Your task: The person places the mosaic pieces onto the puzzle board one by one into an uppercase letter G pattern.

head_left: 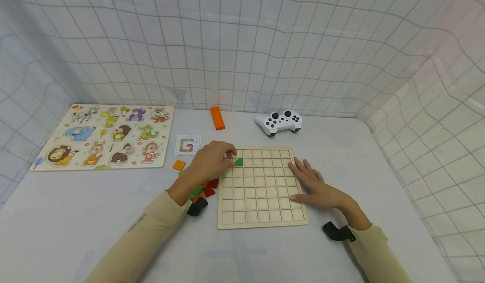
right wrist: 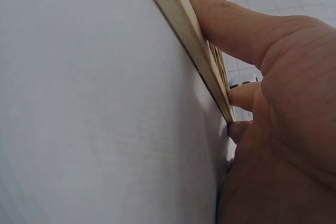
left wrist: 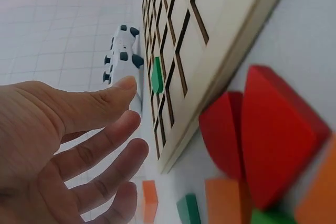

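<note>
A green quarter-round tile (head_left: 239,162) lies within a pale wooden board with a grid of square cells (head_left: 265,190), in the second column from the left and the second row from the far edge. The left hand (head_left: 212,158) is held over the board's left border, just beside this tile; in the left wrist view its thumb and loosely bent fingers stand apart. The right hand (head_left: 312,186) rests on the board's right border, fingers extended and spread, thumb on the upper face.

Left of the board, partly beneath the left forearm, lie thick, smooth red tiles with curved edges (left wrist: 278,140) among green and orange pieces; a flat orange square tile (head_left: 179,165) lies apart from them. Just beyond is a white printed card (head_left: 187,145), whose coloured cells form a figure resembling a G or a 6. Dark lettering on the beige left sleeve (head_left: 151,224) is too small to read.

Farther out, a rectangular animal puzzle board (head_left: 163,148) shows a zebra, an elephant, a lion and other figures. An orange rectangular block (head_left: 217,118) and a white game controller with black thumbsticks (head_left: 279,122) lie along the far side of the white surface (head_left: 341,148), before a white backdrop with grey grid lines (head_left: 235,47).
</note>
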`<action>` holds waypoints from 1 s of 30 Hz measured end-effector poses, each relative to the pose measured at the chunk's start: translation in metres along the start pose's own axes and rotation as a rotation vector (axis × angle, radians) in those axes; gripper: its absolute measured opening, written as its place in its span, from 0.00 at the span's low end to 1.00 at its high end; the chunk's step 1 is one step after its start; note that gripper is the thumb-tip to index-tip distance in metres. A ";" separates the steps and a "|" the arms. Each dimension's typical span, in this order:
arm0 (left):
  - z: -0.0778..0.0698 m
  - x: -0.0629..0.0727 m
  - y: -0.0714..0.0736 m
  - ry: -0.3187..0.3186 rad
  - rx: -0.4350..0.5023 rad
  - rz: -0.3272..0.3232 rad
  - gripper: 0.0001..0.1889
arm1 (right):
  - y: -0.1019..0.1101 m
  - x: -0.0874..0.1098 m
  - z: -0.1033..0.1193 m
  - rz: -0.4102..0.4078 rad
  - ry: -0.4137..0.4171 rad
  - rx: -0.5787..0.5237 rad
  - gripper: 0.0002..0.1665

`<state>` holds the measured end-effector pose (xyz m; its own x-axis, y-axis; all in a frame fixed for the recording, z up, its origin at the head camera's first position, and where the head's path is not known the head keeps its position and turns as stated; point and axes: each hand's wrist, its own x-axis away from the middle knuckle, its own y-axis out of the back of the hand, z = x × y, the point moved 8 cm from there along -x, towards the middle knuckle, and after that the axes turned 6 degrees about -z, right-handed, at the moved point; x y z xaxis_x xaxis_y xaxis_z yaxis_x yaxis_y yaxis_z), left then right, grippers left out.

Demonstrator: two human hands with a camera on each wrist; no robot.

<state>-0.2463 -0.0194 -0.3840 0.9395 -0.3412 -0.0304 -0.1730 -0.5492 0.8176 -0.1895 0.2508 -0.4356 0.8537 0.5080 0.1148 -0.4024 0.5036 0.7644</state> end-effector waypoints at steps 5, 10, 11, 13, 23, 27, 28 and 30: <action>0.009 0.013 0.009 -0.021 -0.006 -0.002 0.12 | 0.001 0.001 -0.001 -0.001 -0.006 0.002 0.58; 0.020 0.028 0.017 -0.027 0.011 0.012 0.12 | 0.001 0.001 -0.002 -0.002 -0.010 0.003 0.58; 0.022 0.032 0.018 -0.023 0.011 0.015 0.12 | 0.001 0.001 -0.002 -0.002 -0.010 0.002 0.58; 0.027 0.039 0.022 -0.019 0.005 0.020 0.11 | 0.001 0.000 -0.002 -0.001 -0.007 0.000 0.58; 0.041 0.068 0.033 -0.045 0.002 0.103 0.07 | 0.000 0.000 -0.002 -0.006 0.012 -0.002 0.58; 0.049 0.072 0.034 -0.053 0.012 0.127 0.07 | 0.000 0.000 -0.002 -0.008 0.016 -0.006 0.58; 0.051 0.073 0.033 -0.059 0.020 0.135 0.08 | 0.000 0.000 -0.002 -0.007 0.015 -0.007 0.58; 0.054 0.074 0.033 -0.075 0.039 0.152 0.09 | 0.000 0.001 -0.002 -0.005 0.009 -0.010 0.58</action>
<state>-0.1988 -0.1036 -0.3907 0.8772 -0.4777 0.0481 -0.3243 -0.5157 0.7930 -0.1895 0.2521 -0.4369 0.8527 0.5119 0.1047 -0.4012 0.5132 0.7588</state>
